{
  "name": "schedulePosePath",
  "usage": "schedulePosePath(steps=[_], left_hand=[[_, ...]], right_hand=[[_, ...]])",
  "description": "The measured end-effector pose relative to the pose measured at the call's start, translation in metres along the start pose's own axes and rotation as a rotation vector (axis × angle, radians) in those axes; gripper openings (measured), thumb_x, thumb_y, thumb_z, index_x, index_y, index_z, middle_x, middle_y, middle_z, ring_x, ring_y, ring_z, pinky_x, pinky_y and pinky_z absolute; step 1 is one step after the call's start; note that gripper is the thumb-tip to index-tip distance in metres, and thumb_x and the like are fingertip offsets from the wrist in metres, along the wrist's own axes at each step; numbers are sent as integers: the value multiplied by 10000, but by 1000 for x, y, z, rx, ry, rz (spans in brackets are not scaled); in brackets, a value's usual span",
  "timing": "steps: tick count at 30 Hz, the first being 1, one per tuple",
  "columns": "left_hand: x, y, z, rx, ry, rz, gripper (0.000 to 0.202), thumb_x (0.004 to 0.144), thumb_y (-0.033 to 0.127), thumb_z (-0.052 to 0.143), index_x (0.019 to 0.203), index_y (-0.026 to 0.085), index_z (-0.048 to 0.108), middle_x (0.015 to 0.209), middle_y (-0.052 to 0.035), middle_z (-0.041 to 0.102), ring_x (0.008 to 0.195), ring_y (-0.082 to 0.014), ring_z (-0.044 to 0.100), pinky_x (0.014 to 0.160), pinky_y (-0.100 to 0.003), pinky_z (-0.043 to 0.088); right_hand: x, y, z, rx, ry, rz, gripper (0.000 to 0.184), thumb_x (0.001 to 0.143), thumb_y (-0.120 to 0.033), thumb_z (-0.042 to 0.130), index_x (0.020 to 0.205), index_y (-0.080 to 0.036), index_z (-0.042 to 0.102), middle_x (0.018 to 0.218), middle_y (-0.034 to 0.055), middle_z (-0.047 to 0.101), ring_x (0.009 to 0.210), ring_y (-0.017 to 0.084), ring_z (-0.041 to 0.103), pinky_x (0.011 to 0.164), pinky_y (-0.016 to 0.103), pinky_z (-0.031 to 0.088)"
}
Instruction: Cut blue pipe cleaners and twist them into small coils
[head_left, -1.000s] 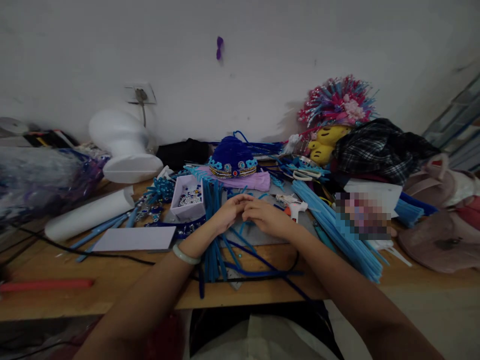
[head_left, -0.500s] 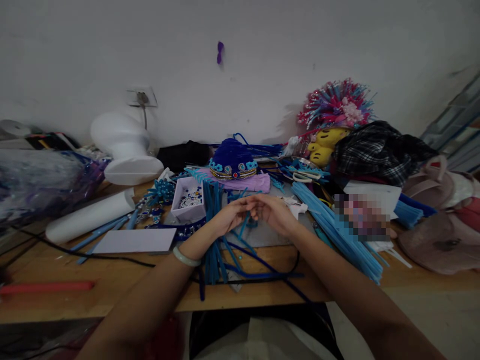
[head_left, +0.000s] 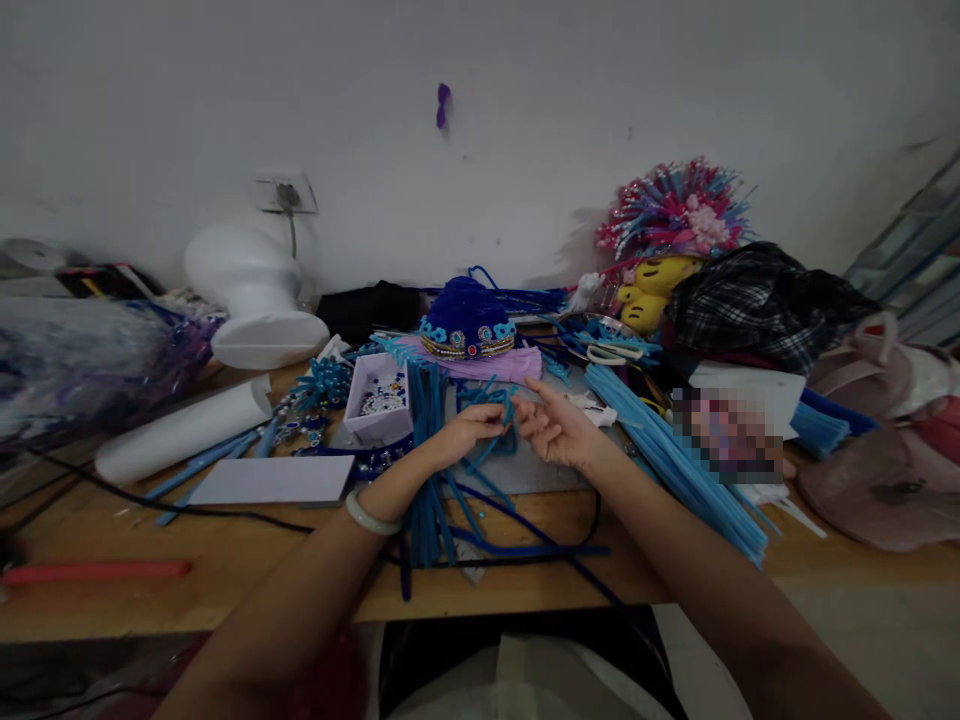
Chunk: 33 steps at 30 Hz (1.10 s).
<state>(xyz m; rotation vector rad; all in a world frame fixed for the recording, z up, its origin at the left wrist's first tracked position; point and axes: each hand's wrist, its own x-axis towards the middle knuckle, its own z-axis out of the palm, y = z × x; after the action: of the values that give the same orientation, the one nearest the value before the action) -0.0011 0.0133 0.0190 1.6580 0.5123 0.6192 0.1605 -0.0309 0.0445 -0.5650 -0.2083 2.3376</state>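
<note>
My left hand [head_left: 474, 428], a pale bangle on its wrist, pinches a short light-blue pipe cleaner [head_left: 509, 408] over the middle of the table. Just to its right, my right hand [head_left: 556, 428] has its index finger stretched out and its other fingers loosely bent beside the piece; no firm grip shows. Beneath both hands, bent blue pipe cleaners [head_left: 480, 470] lie on a grey mat [head_left: 551, 478]. A bundle of teal pipe cleaners [head_left: 427, 480] lies by my left wrist. Behind my hands is a dark blue beaded headpiece [head_left: 468, 318] on folded lilac material [head_left: 517, 364].
A white box of beads [head_left: 379, 400] stands left of my hands. Light-blue pipe cleaners [head_left: 675, 465] lie in a bundle at right. A white foam head stand [head_left: 255, 300], a white roll [head_left: 184, 430] and a black cable [head_left: 225, 513] are at left. A plaid cloth [head_left: 757, 300] lies at right.
My hands were together at the fingertips. My right hand has drawn slightly away and its fingers have opened, so the pipe cleaner in my left fingers now shows.
</note>
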Motion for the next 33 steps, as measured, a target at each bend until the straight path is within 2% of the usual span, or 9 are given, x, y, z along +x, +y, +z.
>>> schedulePosePath(steps=[4,7,12,17,22,27,30,33], left_hand=[[0,-4,-4,149,4,2,102,631,241,527,625,139,528,613,11,472,679,-151,439,630,-258,318],[0,-5,-5,225,5,16,98,654,224,506,660,135,546,635,10,494,684,-146,452,646,-260,337],[-1,0,-5,249,74,49,82,652,201,498,652,135,547,629,16,501,665,-130,453,626,-244,348],[1,-1,-1,13,200,-39,134,647,258,546,713,144,573,582,27,497,495,-81,407,467,-207,307],[2,-5,7,-292,241,-71,185,592,258,642,727,143,591,615,24,535,498,-72,462,482,-207,359],[2,-1,13,-458,287,-88,170,599,237,658,707,134,577,599,23,553,505,-64,504,496,-190,388],[2,0,13,-513,322,-77,153,617,239,646,698,141,560,569,28,556,485,-59,505,475,-176,389],[2,0,13,-527,355,-49,165,612,237,652,705,140,557,571,31,563,495,-57,515,488,-174,406]], right_hand=[[1,1,1,-159,75,40,392,827,-449,326,684,-128,501,446,-9,554,256,22,365,212,79,246],[1,3,2,-262,123,45,337,825,-390,365,689,-119,512,435,-15,549,241,21,351,212,84,237],[1,4,2,-278,156,-9,230,829,-264,387,758,-103,535,479,-14,564,285,18,387,240,78,251],[5,7,0,-365,200,-242,113,776,-198,491,725,-123,559,556,-20,589,343,11,432,273,81,278],[10,10,-5,-579,275,-469,66,668,-184,623,660,-122,601,520,-32,562,400,20,481,313,91,314],[13,11,-6,-626,281,-541,73,622,-174,660,656,-121,625,547,-22,580,435,24,494,369,107,370],[13,11,-6,-597,318,-557,73,592,-112,666,652,-125,626,572,-14,596,499,38,533,465,123,438],[13,11,-5,-594,320,-575,105,559,-103,681,645,-126,624,594,-7,603,548,57,555,519,148,457]])
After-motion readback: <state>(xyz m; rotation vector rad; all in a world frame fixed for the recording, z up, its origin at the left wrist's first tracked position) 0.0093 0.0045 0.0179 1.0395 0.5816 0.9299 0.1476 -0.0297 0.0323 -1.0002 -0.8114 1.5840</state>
